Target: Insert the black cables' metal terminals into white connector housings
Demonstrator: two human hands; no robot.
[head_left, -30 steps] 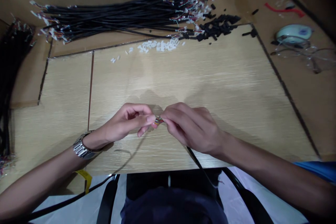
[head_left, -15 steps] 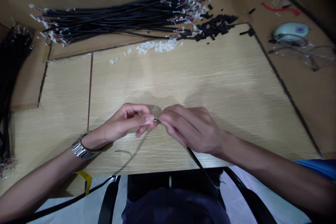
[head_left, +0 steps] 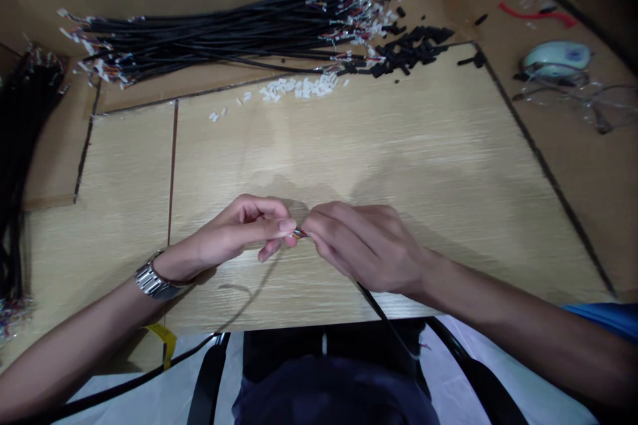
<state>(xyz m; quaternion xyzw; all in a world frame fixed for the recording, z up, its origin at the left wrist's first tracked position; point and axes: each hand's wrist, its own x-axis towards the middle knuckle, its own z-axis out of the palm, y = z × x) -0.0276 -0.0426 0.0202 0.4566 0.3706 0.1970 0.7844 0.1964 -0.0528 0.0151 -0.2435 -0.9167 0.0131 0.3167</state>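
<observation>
Change since earlier: the two hands have drawn slightly closer; less of the coloured wire tips shows between the fingertips than a second ago.
Left hand [head_left: 234, 236]: thumb and forefinger pinched narrow on something at the wire ends; too small to tell whether it is one of the white pieces.
Right hand [head_left: 366, 246]: fingers closed tight on the coloured wire tips [head_left: 300, 233], just right of the meeting point.
Black cable [head_left: 381, 315]: runs from under the right palm back toward the person, off the near edge of the wooden board [head_left: 349, 146].
Beyond the grip: white connector housings [head_left: 299, 87] in a loose row, black sleeve pieces [head_left: 409, 50] beside them, a long cable bundle [head_left: 219, 36] farthest off.
Far right of the grip: spectacles [head_left: 588, 103], a pale oval object [head_left: 555, 56].
Left wrist: metal watch [head_left: 152, 279].
Step, as judged: seating wire tips into a small housing.
Next move, as judged: steady alignment, then a short firm push.
</observation>
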